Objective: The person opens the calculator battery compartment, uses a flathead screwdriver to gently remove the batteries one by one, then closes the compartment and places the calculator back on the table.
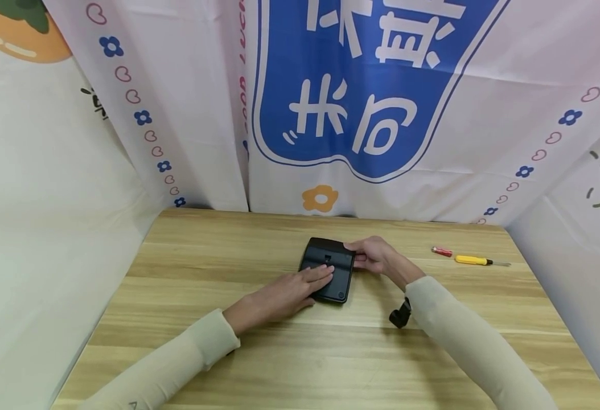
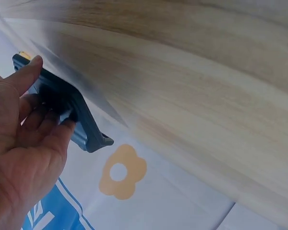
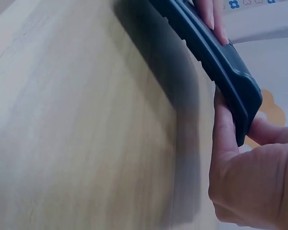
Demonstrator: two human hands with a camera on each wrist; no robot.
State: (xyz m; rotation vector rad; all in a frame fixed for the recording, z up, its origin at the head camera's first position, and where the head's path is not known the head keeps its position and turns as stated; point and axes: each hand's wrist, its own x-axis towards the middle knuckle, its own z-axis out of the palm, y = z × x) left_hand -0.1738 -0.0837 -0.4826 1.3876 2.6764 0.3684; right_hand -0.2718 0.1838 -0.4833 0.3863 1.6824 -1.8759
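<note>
A black calculator (image 1: pixel 338 282) is held back side up near the middle of the table, its body raised off the wood at the right wrist camera's side. My right hand (image 1: pixel 377 255) grips its far right corner, thumb above and fingers underneath. In the right wrist view the calculator's edge (image 3: pixel 230 81) shows keys facing down. My left hand (image 1: pixel 292 290) lies across the back, with straight fingers pressing below a small latch (image 1: pixel 328 258). In the left wrist view its thumb (image 2: pixel 31 72) rests at the calculator's side edge.
To the right on the wooden table (image 1: pixel 177 319) lie a small red battery (image 1: pixel 442 251) and a yellow-handled screwdriver (image 1: pixel 473 260). A black strap piece (image 1: pixel 400 315) hangs from the right wrist. Printed cloth (image 1: pixel 202 142) walls the table's back and sides.
</note>
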